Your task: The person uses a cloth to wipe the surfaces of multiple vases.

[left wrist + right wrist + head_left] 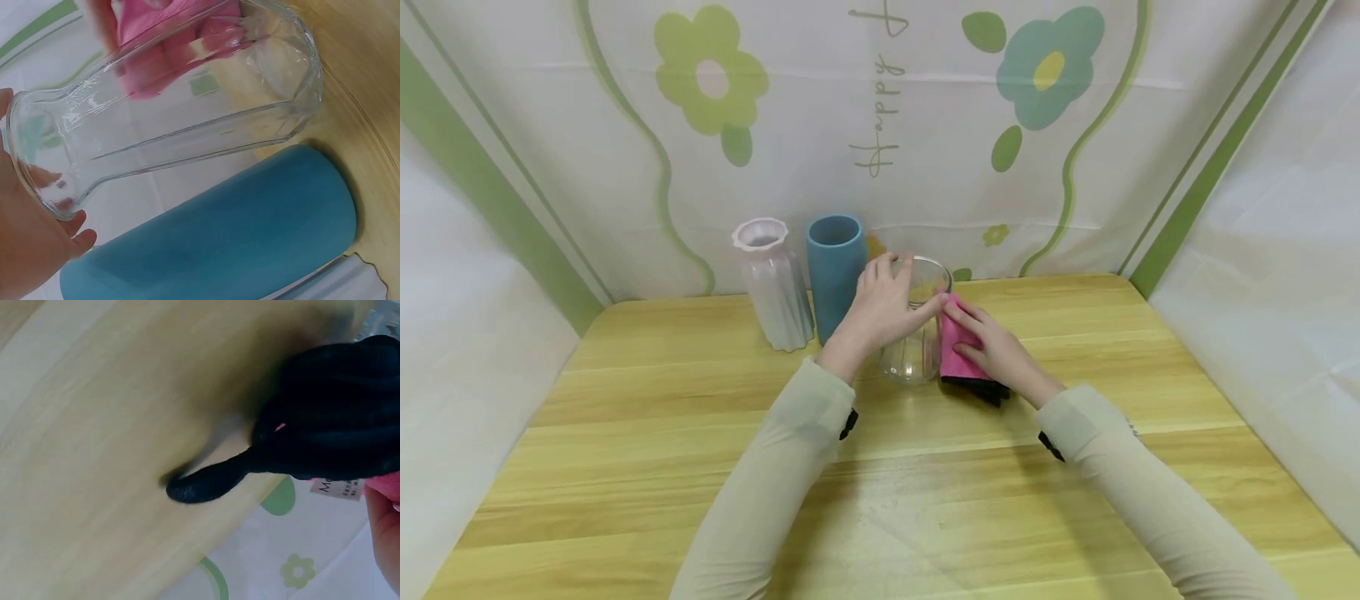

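Head view: just right of the blue vase [837,279], the left hand [882,304] curls its fingers round the rim of a roughly upright glass vase [910,360]; the right hand [1000,348] grips a pink-and-black cloth [952,337] against it. Pushing hard could topple both vases.

Left wrist view: clear, faceted, flared-mouthed glass.

Right wrist view: a loose black flap [209,480] might snag.

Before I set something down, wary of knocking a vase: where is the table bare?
Bare: table left of the white vase and left sleeve; right of the cloth and right sleeve; in front, between the sleeves. Crowded: the back middle, where the blue vase, glass vase, left hand and right hand cluster.
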A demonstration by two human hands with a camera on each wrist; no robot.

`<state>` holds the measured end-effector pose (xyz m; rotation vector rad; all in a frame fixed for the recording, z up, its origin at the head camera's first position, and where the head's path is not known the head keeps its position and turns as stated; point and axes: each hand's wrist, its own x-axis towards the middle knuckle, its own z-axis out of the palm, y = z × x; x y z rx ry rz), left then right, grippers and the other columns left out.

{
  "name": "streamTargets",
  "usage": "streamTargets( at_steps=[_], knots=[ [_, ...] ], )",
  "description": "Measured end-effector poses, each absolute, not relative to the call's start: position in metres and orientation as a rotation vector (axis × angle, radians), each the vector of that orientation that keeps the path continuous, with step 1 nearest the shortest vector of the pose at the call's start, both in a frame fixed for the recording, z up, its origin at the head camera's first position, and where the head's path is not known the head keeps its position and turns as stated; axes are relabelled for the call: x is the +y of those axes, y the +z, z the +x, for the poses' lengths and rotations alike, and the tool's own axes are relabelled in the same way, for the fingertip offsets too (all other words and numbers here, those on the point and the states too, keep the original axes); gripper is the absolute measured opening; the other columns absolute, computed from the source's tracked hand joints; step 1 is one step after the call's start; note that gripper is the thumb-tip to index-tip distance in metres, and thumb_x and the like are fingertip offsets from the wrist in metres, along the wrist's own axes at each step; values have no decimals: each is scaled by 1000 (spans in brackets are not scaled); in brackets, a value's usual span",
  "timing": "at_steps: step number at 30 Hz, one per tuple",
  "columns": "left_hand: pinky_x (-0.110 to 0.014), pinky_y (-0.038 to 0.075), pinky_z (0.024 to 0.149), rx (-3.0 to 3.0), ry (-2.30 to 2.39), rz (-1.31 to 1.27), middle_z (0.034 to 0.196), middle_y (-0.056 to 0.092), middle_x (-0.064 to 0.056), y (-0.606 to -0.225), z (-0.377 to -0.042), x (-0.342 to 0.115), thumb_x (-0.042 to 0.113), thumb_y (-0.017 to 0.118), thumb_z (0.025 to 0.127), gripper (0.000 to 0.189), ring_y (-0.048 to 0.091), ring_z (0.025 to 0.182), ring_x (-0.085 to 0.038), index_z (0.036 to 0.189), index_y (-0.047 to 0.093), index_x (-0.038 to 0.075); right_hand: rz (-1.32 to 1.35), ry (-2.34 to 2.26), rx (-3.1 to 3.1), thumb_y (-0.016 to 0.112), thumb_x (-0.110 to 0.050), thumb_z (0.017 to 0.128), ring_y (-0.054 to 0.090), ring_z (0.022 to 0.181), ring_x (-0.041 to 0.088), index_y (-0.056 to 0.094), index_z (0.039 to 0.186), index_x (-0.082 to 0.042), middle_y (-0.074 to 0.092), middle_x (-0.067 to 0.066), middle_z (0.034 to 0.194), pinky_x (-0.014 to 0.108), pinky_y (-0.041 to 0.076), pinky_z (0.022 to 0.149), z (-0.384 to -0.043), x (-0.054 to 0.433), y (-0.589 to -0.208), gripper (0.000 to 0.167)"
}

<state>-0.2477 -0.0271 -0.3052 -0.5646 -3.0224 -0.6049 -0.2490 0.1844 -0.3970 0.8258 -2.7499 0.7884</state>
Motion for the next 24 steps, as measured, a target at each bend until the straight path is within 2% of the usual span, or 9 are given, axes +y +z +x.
streamTargets(
  at_steps=[5,9,14,17,24],
  knots=[
    [-49,13,121,-3037,-571,-582,155,22,-19,-303,-247,-28,61,39,93,84,19,145,-35,152,19,5,749,932,-2714,66,-9,88,43,132,43,41,145,-9,34,18,153,54,41,104,-248,180,-384,62],
    [-50,8,121,-3042,-616,-593,156,23,-17,-301,-248,-31,57,41,94,81,18,146,-33,152,20,4,707,988,-2649,66,-8,88,42,133,42,43,143,-5,36,17,152,54,42,103,-248,176,-376,60],
    [-52,5,121,-3047,-666,-614,157,22,-14,-301,-250,-32,54,41,93,80,15,148,-29,153,17,6,663,1025,-2589,66,-8,89,44,131,42,42,144,-8,37,16,152,53,46,99,-245,172,-371,61],
    [-52,3,121,-3054,-675,-613,158,20,-13,-302,-252,-31,53,42,90,82,13,149,-28,154,16,7,675,1039,-2556,66,-8,88,48,128,42,42,144,-6,39,19,150,51,49,96,-244,170,-370,60],
    [-52,5,121,-3050,-657,-614,159,19,-13,-303,-254,-32,52,44,89,83,12,149,-29,154,16,8,731,980,-2612,67,-7,87,41,133,44,43,140,3,39,24,148,54,38,107,-245,168,-376,59]
  ],
)
